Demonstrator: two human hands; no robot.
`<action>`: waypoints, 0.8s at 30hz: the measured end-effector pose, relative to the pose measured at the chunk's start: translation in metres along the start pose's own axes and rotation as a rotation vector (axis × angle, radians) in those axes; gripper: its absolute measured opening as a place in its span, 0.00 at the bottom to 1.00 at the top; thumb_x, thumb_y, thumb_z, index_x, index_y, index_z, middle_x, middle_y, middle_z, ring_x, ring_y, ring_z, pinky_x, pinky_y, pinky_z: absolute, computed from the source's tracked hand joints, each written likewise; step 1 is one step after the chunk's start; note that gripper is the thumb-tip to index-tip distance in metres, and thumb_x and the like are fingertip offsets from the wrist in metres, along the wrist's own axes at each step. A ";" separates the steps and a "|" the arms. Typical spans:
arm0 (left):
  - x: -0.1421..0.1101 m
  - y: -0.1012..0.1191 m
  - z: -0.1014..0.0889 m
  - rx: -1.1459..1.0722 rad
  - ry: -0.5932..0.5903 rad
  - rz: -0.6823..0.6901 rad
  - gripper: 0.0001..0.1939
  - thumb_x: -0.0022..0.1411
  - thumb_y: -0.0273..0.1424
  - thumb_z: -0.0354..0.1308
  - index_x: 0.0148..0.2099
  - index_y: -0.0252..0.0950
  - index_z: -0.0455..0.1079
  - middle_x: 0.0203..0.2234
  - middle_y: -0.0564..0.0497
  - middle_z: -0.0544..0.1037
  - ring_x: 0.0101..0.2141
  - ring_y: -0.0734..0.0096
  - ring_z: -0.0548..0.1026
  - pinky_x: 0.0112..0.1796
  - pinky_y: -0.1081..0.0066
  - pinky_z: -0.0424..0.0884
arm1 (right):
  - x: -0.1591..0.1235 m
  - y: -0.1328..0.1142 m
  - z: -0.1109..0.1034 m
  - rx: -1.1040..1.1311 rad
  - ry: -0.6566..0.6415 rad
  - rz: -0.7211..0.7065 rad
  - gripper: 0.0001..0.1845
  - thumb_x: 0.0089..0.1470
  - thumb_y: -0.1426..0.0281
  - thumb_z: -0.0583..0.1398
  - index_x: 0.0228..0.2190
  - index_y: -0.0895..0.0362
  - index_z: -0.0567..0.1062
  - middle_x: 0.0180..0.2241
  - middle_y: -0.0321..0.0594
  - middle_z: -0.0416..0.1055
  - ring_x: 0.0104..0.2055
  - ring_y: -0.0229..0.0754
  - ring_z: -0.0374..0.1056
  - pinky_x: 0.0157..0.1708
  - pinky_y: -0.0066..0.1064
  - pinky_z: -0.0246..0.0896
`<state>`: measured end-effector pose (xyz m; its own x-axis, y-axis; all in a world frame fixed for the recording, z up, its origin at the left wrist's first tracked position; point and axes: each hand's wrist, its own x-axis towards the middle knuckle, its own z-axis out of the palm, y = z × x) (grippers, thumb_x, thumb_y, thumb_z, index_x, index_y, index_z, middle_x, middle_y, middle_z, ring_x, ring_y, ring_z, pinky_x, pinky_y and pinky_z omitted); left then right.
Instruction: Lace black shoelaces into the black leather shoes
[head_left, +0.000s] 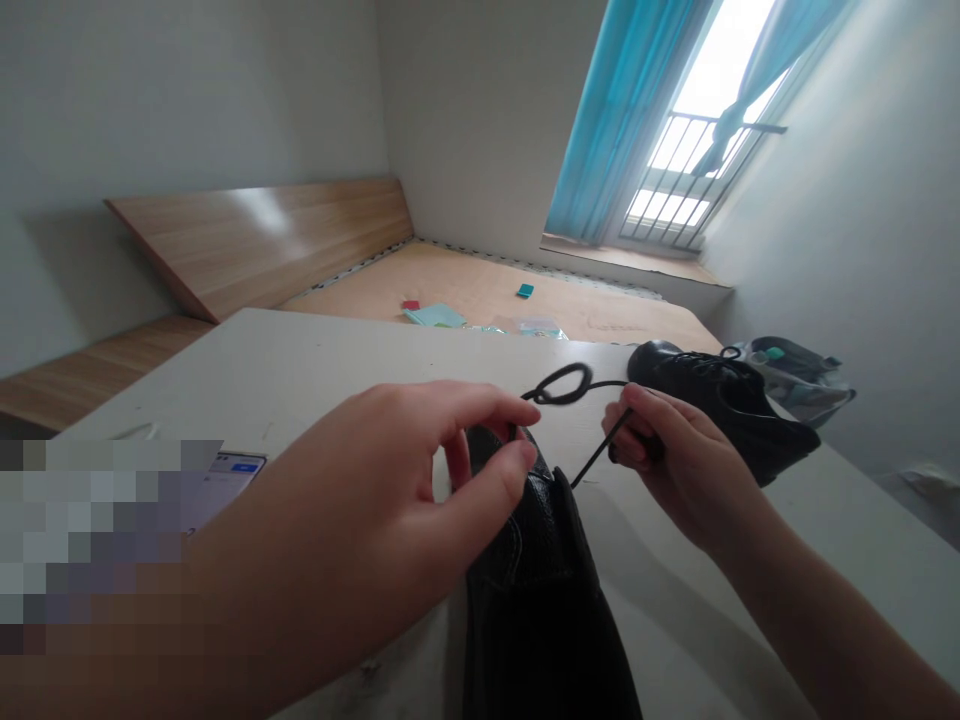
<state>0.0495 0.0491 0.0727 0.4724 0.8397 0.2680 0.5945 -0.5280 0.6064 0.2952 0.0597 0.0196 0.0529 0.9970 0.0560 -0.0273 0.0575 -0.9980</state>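
Observation:
A black leather shoe (551, 600) stands on the white table in front of me, its toe pointing away. Its thin black shoelace (566, 383) forms a small loop in the air above the shoe, between my two hands. My right hand (667, 440) pinches the lace between thumb and fingers, and one strand slants down from it to the shoe. At the loop's other side, my left hand (435, 480) has its fingers curled around the lace over the shoe. A gap shows between its thumb and index fingertip, and its exact hold is partly hidden.
Another black lace-up shoe (720, 400) sits at the right on the white table (300, 370). A phone (225, 480) lies at the left, partly behind my arm. Beyond is a bed board (480, 275) with small packets; a plastic bag (802, 375) is at far right.

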 end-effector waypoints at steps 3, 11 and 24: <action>-0.003 0.003 0.002 0.009 0.020 0.036 0.13 0.65 0.40 0.53 0.48 0.51 0.76 0.27 0.60 0.79 0.21 0.77 0.71 0.24 0.76 0.68 | -0.002 0.006 0.008 0.133 0.035 0.080 0.22 0.51 0.59 0.64 0.17 0.56 0.61 0.17 0.30 0.57 0.21 0.32 0.49 0.19 0.24 0.47; -0.003 0.003 0.006 -0.024 -0.009 0.104 0.16 0.65 0.31 0.50 0.48 0.50 0.76 0.39 0.61 0.82 0.37 0.71 0.79 0.36 0.74 0.74 | 0.006 0.007 0.004 0.274 -0.049 0.362 0.20 0.47 0.62 0.66 0.18 0.55 0.61 0.13 0.29 0.55 0.17 0.32 0.47 0.16 0.22 0.49; -0.007 0.003 0.022 0.037 -0.190 0.513 0.28 0.63 0.22 0.46 0.64 0.39 0.61 0.61 0.53 0.68 0.64 0.65 0.58 0.61 0.61 0.59 | -0.036 -0.008 0.016 -0.154 -0.438 -0.168 0.26 0.48 0.51 0.67 0.49 0.41 0.74 0.41 0.37 0.75 0.43 0.44 0.71 0.46 0.35 0.68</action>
<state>0.0623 0.0390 0.0563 0.8150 0.4370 0.3806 0.2773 -0.8708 0.4060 0.2779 0.0245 0.0265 -0.3820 0.9042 0.1909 0.0956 0.2441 -0.9650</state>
